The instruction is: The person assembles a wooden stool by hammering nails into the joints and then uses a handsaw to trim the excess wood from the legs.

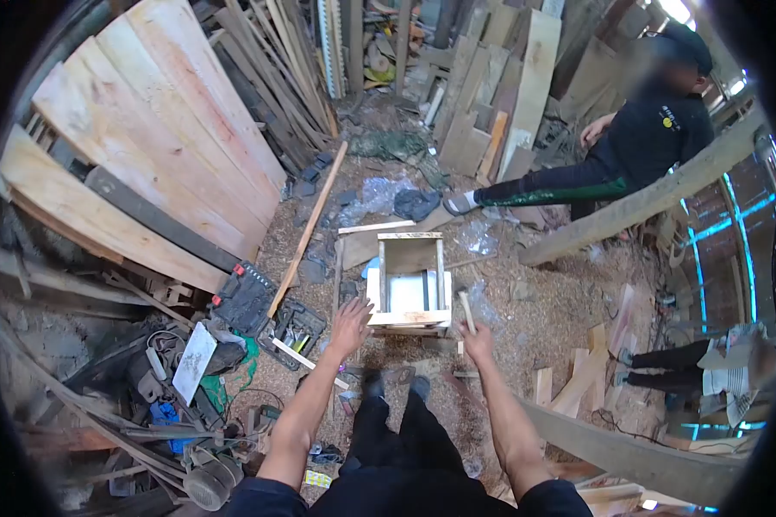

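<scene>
A small wooden frame [415, 317], like a stool or box with pale rails and upright sides, stands on the floor before my feet. My left hand [351, 328] is at its near left corner, fingers stretched out and fingertips right at the edge. To the right of the frame, my right hand [476, 341] is closed around a pale wooden handle [466, 310] that points up and away from me. Whatever is at the lower end of the handle is hidden by the hand.
An open black tool case [267, 308] lies left, beside a long wooden strip [310, 226]. Wide planks [155, 121] lean at the left and boards [526, 95] at the back. One person [638, 142] sits at the right; another [707, 366] is farther down. A slanting beam [647, 211] crosses the right.
</scene>
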Demonstrator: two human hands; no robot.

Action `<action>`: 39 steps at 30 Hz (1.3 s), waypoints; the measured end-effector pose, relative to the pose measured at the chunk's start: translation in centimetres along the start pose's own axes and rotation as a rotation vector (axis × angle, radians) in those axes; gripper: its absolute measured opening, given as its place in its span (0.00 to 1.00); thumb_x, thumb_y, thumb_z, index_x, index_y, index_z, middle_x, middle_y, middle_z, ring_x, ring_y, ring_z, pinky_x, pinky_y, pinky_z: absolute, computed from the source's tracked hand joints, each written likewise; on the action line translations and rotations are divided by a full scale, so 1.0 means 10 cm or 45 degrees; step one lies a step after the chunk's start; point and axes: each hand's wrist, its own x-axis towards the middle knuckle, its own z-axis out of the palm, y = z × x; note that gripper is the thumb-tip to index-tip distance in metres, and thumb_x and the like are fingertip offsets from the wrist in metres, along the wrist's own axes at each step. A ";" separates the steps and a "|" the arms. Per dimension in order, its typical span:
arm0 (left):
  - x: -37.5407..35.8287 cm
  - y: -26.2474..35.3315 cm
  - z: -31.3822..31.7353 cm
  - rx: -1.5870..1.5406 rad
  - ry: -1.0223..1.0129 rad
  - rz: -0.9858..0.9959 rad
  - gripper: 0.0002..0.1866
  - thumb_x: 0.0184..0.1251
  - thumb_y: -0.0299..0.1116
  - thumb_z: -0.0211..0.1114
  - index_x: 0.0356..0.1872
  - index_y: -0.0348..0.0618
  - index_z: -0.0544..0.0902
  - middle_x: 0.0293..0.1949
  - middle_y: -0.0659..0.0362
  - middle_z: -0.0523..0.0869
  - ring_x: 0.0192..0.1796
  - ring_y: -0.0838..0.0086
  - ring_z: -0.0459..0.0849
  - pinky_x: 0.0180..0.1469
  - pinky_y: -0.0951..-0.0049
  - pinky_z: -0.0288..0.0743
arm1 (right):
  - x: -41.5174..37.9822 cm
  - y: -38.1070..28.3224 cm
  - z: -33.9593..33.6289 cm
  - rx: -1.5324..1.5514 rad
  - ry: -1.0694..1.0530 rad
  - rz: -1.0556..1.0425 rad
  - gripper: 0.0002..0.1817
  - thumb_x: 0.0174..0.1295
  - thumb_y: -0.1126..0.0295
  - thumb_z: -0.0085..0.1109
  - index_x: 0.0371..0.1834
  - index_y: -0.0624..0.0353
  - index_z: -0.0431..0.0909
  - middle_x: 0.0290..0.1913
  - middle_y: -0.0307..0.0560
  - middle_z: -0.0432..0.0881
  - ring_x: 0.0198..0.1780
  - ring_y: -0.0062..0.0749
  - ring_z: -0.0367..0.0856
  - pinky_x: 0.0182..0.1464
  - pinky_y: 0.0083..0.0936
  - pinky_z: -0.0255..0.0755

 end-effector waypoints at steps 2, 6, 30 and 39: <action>-0.28 0.01 -0.05 -0.073 0.317 -0.041 0.22 0.56 0.28 0.66 0.55 0.41 0.79 0.63 0.51 0.76 0.68 0.54 0.69 0.68 0.54 0.62 | -0.24 0.23 -0.17 0.005 0.008 -0.072 0.16 0.58 0.59 0.67 0.44 0.56 0.86 0.38 0.51 0.87 0.41 0.36 0.85 0.47 0.33 0.76; -1.16 0.09 -0.04 -0.203 0.316 -0.462 0.18 0.57 0.30 0.62 0.50 0.38 0.81 0.52 0.43 0.82 0.57 0.49 0.78 0.60 0.59 0.71 | -0.71 0.55 -0.34 -0.195 0.119 -0.136 0.16 0.57 0.60 0.66 0.40 0.62 0.84 0.35 0.55 0.86 0.39 0.40 0.86 0.45 0.34 0.76; -4.37 2.12 1.93 -0.940 0.683 -1.958 0.14 0.66 0.31 0.60 0.50 0.40 0.84 0.39 0.53 0.89 0.37 0.72 0.87 0.41 0.71 0.79 | -0.22 0.99 0.20 -1.546 -1.330 -0.921 0.19 0.52 0.57 0.64 0.36 0.64 0.85 0.37 0.63 0.85 0.42 0.51 0.86 0.44 0.42 0.78; -4.89 2.57 2.94 -0.916 0.348 -2.020 0.17 0.62 0.36 0.57 0.50 0.45 0.84 0.44 0.50 0.87 0.46 0.61 0.85 0.49 0.65 0.77 | -0.96 1.11 0.10 -1.716 -1.232 -1.059 0.19 0.64 0.59 0.45 0.42 0.62 0.80 0.42 0.64 0.84 0.47 0.58 0.84 0.52 0.47 0.75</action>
